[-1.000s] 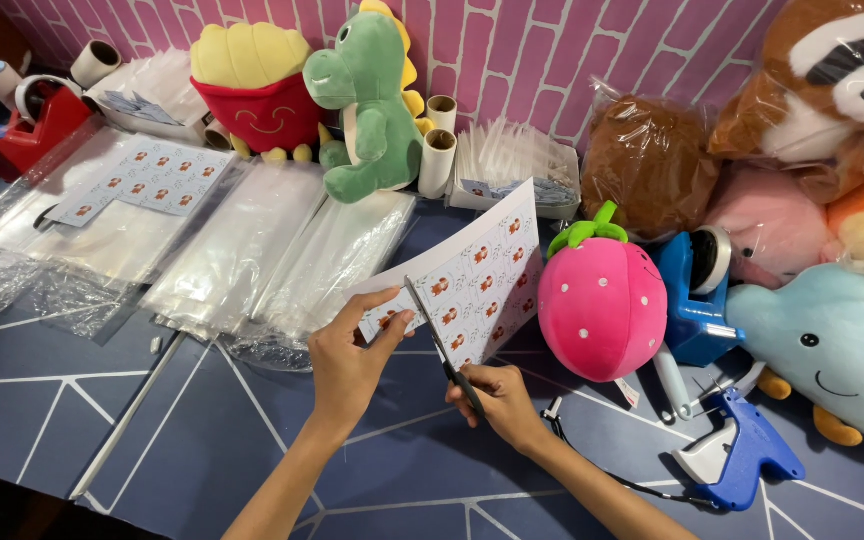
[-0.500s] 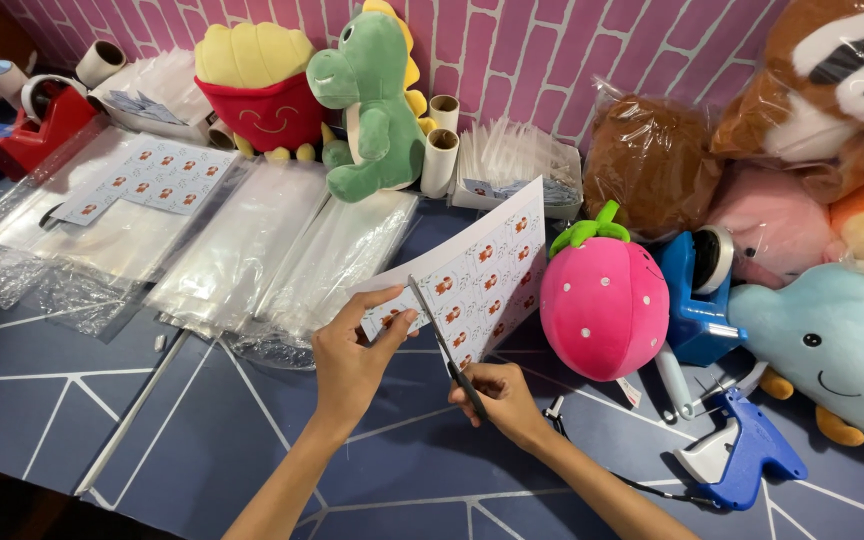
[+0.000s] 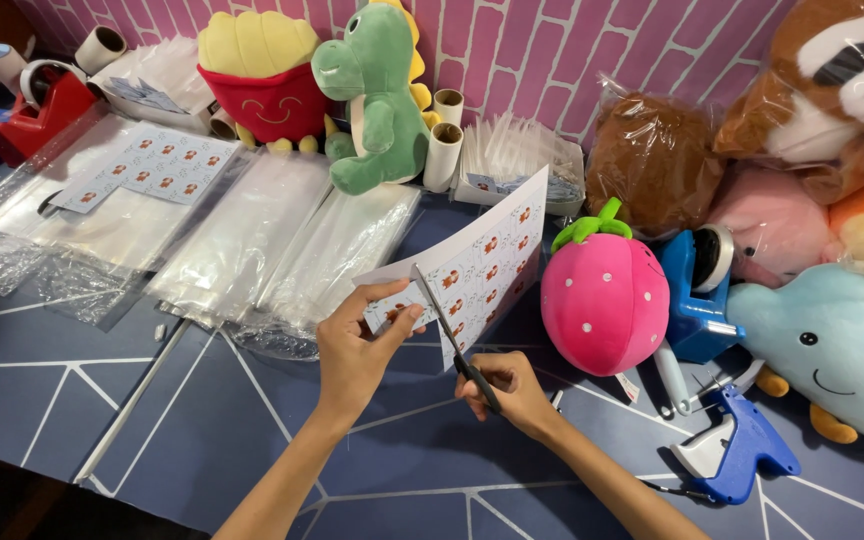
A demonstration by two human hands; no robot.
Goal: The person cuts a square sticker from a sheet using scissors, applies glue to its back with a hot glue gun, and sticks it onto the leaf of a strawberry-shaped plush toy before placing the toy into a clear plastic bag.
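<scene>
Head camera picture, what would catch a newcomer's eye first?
Probably the two hands at the centre: the left hand grips a white sticker sheet while the right hand runs scissors into it. Next, the bright pink strawberry plush just right of the sheet, and the green dinosaur plush standing against the pink brick wall behind.

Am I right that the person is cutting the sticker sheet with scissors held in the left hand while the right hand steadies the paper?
Not quite: the hands are swapped. In the head view, the right hand holds the scissors, cutting into the sticker sheet, while the left hand steadies the paper.
</scene>
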